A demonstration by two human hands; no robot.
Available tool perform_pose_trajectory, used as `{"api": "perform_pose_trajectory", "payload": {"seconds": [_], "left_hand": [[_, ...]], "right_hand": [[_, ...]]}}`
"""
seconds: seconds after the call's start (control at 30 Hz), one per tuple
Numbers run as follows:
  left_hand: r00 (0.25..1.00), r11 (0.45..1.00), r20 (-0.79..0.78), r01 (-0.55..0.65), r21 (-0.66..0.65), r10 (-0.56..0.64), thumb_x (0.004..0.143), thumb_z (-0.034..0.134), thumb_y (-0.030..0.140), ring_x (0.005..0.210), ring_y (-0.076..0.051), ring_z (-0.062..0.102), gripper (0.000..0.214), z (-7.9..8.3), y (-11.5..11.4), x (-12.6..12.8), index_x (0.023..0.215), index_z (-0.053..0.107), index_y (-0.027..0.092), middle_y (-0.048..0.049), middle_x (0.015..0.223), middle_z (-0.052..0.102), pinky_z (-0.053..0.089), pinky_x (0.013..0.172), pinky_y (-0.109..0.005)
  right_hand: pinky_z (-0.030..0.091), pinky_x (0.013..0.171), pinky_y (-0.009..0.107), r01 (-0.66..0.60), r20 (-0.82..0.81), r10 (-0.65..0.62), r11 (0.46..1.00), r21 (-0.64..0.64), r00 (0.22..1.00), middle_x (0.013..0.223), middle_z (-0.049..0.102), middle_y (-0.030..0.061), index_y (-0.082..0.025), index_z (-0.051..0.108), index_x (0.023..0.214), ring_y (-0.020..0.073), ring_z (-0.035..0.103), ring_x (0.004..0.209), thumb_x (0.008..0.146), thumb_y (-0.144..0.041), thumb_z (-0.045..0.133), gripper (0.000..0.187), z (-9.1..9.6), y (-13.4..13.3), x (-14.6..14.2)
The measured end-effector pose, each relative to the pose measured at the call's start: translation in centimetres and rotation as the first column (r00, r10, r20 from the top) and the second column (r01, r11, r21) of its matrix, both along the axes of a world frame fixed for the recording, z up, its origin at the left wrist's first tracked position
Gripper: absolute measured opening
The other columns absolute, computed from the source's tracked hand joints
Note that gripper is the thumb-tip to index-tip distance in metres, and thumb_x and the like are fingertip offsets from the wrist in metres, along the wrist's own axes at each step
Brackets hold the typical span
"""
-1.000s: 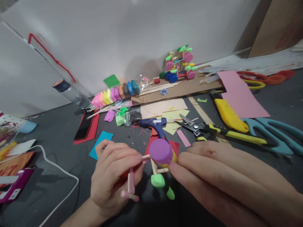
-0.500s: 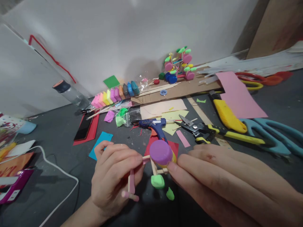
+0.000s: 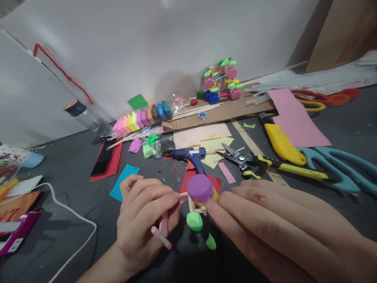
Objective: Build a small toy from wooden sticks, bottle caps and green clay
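My left hand (image 3: 144, 220) is closed around a small craft frame of wooden sticks with pink strips (image 3: 164, 225). One short stick with a pink end (image 3: 161, 237) juts out below its fingers. In my right hand (image 3: 271, 220), the fingertips press on a round purple cap-like piece (image 3: 200, 188) with a yellow edge. Beneath that piece are light wooden sticks (image 3: 191, 205) and a bright green clay lump (image 3: 194, 222). A small green leaf-shaped piece (image 3: 211, 241) shows just below. Whether the sticks in both hands form one piece is hard to tell.
Just beyond my hands lie a blue glue gun (image 3: 194, 155), metal snips (image 3: 241, 159), a yellow cutter (image 3: 284, 145) and blue-handled scissors (image 3: 338, 167). Clay packs (image 3: 144, 117), a bottle (image 3: 88, 118) and a colourful wheel-like model (image 3: 222, 80) stand by the wall. A white cable (image 3: 73, 212) runs at left.
The purple piece and green lump have shifted slightly against each other. The pink-ended stick at my left hand has tilted more steeply. Both hands keep their hold.
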State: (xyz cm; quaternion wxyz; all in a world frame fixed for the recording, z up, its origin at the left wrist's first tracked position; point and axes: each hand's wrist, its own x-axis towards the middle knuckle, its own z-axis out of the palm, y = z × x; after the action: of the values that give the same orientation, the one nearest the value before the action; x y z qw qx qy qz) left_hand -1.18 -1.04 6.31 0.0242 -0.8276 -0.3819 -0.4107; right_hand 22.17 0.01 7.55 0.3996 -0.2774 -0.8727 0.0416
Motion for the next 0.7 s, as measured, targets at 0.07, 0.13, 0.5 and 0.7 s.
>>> {"api": "perform_pose_trajectory", "payload": {"seconds": [0.07,0.13,0.5,0.7], "left_hand": [[1.000,1.000,-0.001,-0.003,-0.028,0.003,0.078,0.073,0.006,0.080,-0.020,0.067,0.027,0.0,0.0,0.1,0.098,0.064,0.021,-0.0014,0.082,0.074,0.040,0.086,-0.045],[1.000,0.998,-0.003,-0.008,-0.059,0.008,0.079,0.073,0.007,0.081,-0.020,0.067,0.027,-0.1,0.0,0.1,0.099,0.064,0.022,-0.0011,0.083,0.074,0.040,0.087,-0.045],[0.997,0.991,0.071,-0.002,-0.134,0.012,0.079,0.071,0.005,0.073,-0.017,0.066,0.022,0.0,0.5,0.8,0.091,0.065,0.023,0.0017,0.076,0.073,0.042,0.082,-0.041],[0.995,0.932,0.100,0.008,-0.363,0.030,0.081,0.070,0.009,0.070,-0.015,0.065,0.014,0.1,0.4,0.7,0.085,0.066,0.022,0.0017,0.075,0.071,0.046,0.079,-0.036]], "right_hand": [[0.049,0.057,0.034,0.001,0.002,-0.001,1.000,-0.012,1.000,0.072,0.069,0.0024,-0.025,0.064,0.099,0.0176,0.066,0.069,0.102,-0.019,0.031,0.034,-0.1,0.1,0.0],[0.049,0.057,0.035,-0.004,0.004,0.004,1.000,-0.030,1.000,0.075,0.070,0.0031,-0.025,0.064,0.097,0.0179,0.065,0.069,0.102,-0.019,0.031,0.034,0.0,0.1,-0.1],[0.046,0.060,0.033,-0.054,0.025,0.057,0.990,-0.129,0.998,0.077,0.067,0.0044,-0.019,0.062,0.088,0.0164,0.060,0.069,0.103,-0.017,0.029,0.037,-0.2,0.2,0.2],[0.046,0.065,0.035,-0.073,0.145,0.062,0.994,0.078,0.987,0.094,0.069,0.0062,-0.014,0.063,0.111,0.0194,0.056,0.077,0.094,-0.012,0.048,0.022,-1.2,1.1,0.5]]}}
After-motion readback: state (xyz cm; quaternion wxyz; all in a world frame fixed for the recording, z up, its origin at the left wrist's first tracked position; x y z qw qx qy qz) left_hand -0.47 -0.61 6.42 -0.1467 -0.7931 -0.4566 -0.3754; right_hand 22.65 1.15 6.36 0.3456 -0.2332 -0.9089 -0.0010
